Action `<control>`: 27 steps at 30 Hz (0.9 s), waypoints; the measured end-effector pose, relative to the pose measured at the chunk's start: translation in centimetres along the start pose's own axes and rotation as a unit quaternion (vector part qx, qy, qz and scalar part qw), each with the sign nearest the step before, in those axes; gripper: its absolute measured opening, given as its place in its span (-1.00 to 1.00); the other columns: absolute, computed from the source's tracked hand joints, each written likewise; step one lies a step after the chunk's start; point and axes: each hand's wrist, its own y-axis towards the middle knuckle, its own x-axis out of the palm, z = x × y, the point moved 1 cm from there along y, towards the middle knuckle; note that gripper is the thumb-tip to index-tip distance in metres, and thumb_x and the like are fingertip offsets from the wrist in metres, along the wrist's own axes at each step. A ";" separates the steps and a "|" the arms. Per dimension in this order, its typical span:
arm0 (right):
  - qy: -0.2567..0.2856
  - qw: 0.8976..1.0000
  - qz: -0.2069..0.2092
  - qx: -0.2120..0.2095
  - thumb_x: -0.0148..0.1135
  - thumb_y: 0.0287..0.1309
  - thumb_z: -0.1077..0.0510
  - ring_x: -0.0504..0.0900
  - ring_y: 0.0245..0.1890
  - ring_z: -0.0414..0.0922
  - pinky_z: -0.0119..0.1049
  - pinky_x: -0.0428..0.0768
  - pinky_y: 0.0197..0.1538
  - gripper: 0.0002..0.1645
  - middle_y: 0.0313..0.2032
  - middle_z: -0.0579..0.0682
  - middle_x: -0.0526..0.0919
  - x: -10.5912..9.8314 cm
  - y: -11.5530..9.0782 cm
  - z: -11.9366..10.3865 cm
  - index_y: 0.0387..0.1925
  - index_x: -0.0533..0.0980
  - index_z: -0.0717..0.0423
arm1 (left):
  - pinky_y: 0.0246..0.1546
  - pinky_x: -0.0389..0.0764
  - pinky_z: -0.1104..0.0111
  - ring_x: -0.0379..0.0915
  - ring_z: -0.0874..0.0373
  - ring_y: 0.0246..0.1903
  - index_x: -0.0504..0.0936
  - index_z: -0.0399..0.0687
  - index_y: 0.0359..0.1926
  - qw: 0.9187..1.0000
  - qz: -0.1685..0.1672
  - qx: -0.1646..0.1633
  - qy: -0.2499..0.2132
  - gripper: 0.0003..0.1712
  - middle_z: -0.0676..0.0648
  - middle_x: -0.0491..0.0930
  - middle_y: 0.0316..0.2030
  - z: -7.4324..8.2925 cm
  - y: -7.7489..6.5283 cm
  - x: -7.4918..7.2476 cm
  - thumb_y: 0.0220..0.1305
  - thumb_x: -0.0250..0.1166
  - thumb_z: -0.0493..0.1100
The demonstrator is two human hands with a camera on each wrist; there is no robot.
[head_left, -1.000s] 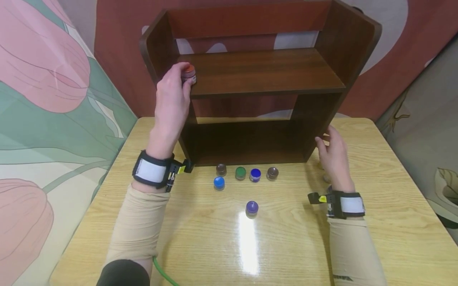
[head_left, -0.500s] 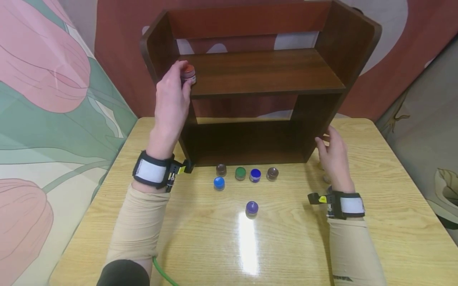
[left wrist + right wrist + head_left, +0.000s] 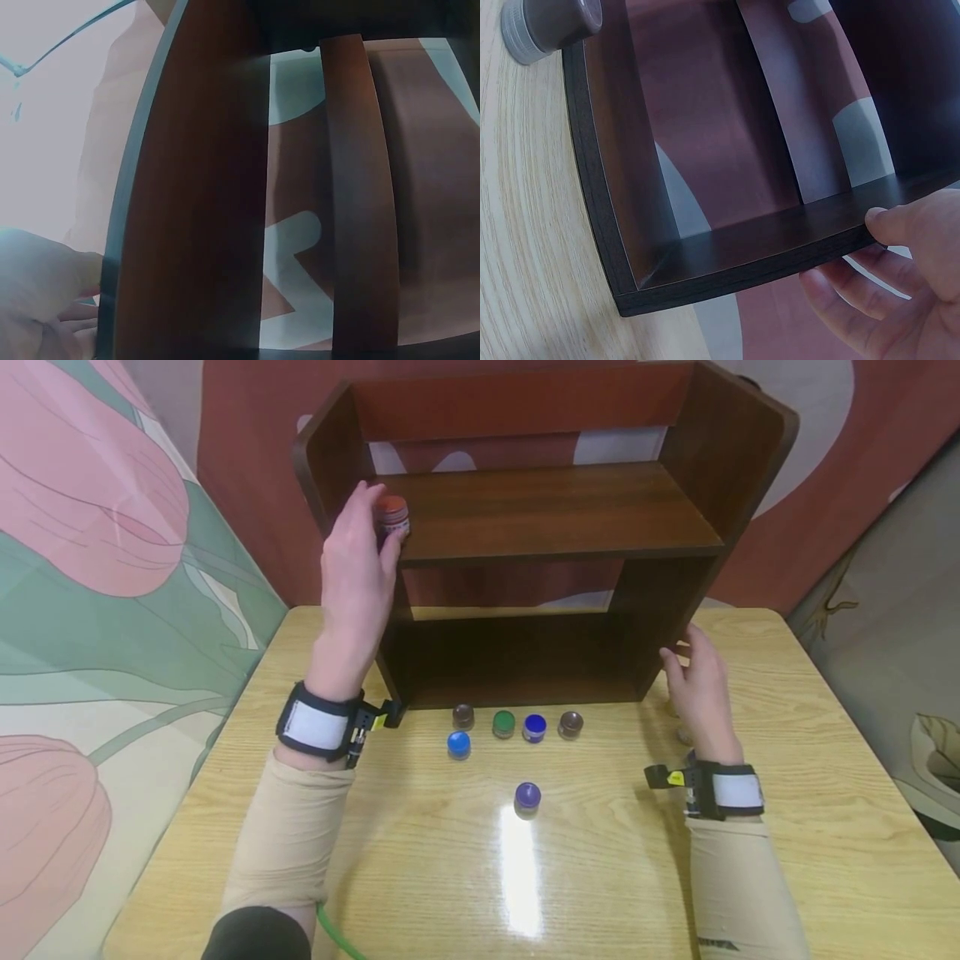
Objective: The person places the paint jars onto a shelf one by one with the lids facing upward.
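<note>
On the left end of the upper shelf board stands a small paint jar (image 3: 392, 516) with a red lid. My left hand (image 3: 352, 556) is right beside it, fingers spread and loosened at its left edge, thumb near its front. The left wrist view shows that hand (image 3: 41, 300) only in part, at the side panel's edge, with the jar out of sight. My right hand (image 3: 700, 689) holds the right side panel of the dark brown shelf unit (image 3: 540, 514). In the right wrist view, the thumb (image 3: 885, 223) lies on the panel's edge and the fingers curl behind it.
Several small paint jars stand before the unit: brown (image 3: 463, 717), green (image 3: 504, 723), dark blue (image 3: 535, 727), another brown (image 3: 571, 724), light blue (image 3: 459, 744) and purple (image 3: 528, 797). More jars sit partly hidden by my right hand. A green cable (image 3: 337, 935) lies near my left forearm.
My left fingers have loosened and drawn slightly left off the red-lidded jar, baring more of its lid and side. My right hand keeps its place on the panel.
</note>
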 end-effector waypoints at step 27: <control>0.005 1.000 -0.004 0.010 0.02 0.45 0.21 0.59 0.17 0.19 0.13 0.64 0.05 -0.50 0.23 0.24 0.51 -0.3 -0.1 0.0 0.36 0.32 0.18 | -0.26 0.69 0.31 0.60 -0.01 -0.27 0.62 -0.24 0.05 0.975 0.080 0.205 -0.042 -0.67 -0.23 0.66 -0.13 1.2 -5.4 0.5 0.35 0.30 -0.16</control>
